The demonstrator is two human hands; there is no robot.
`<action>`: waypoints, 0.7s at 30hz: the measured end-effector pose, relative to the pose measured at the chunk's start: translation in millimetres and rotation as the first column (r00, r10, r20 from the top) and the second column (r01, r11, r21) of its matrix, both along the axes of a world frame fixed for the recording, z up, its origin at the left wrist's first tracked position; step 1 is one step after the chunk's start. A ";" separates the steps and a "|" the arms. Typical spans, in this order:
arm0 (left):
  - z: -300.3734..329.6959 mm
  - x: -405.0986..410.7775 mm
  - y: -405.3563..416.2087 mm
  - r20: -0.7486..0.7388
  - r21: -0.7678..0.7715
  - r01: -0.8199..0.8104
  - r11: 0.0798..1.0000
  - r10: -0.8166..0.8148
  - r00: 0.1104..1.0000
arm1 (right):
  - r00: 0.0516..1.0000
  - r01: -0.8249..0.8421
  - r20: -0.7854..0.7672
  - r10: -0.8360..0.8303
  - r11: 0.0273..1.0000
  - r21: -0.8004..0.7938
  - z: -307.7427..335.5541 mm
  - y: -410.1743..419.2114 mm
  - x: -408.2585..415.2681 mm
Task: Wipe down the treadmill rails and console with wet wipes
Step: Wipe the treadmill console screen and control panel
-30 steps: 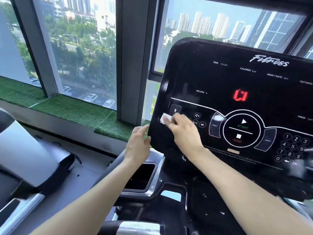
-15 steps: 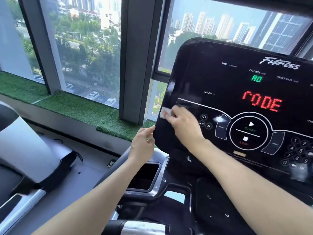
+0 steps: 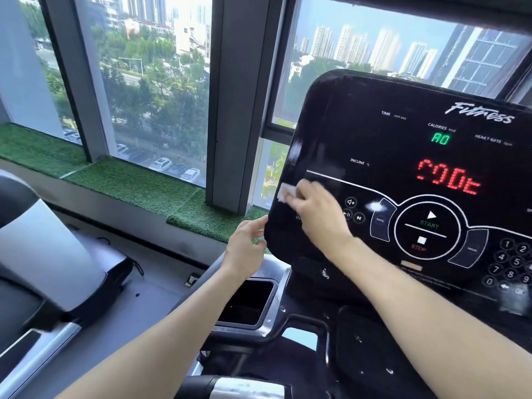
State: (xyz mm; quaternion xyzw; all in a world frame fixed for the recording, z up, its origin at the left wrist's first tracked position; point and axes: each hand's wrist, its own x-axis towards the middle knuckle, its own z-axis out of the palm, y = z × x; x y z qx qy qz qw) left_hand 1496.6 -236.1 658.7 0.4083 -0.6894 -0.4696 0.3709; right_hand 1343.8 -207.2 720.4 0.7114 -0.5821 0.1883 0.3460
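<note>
Before the window, the black console (image 3: 403, 174) tilts back, its long axis running left to right. Below its left corner, a cup holder (image 3: 247, 305) looks dark inside. Right hand (image 3: 319, 217) presses a white wipe (image 3: 286, 192) against the console's left edge; left hand (image 3: 244, 249), fingers relaxed, touches that edge.

Bright daylight floods through the windows (image 3: 155, 90) — glare spots the glossy console (image 3: 374, 207); right hand (image 3: 315, 210) motion-blurred, edges bowed.

The console (image 3: 359, 133) reads "Fitness", "TIME", "CALORIES" over green "A0", "HEART RATE", "INCLINE", "START", "STOP", "PROG", plus a number keypad (image 3: 511, 263).
</note>
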 end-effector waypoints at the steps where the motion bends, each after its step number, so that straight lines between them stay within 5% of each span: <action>1: -0.8 0.3 -0.7 -0.006 0.004 -0.002 1.000 0.002 1.000 | 0.999 -0.018 -0.049 0.020 0.999 0.050 -11.9 7.6 3.5; 6: 0.9 1.0 -0.5 0.011 0.009 0.012 1.000 -0.012 1.000 | 0.983 -0.037 -0.174 0.067 0.985 0.170 -12.9 16.6 1.3; 12: 3.2 -0.2 0.2 0.059 -0.017 0.020 1.000 -0.019 0.998 | 0.969 0.168 0.183 -0.164 0.986 -0.006 37.7 -9.3 -17.5; 21: -4.3 -1.7 2.9 0.071 -0.020 -0.088 0.996 0.089 0.993 | 0.985 -0.112 -0.105 0.134 0.974 0.195 -19.4 15.8 6.0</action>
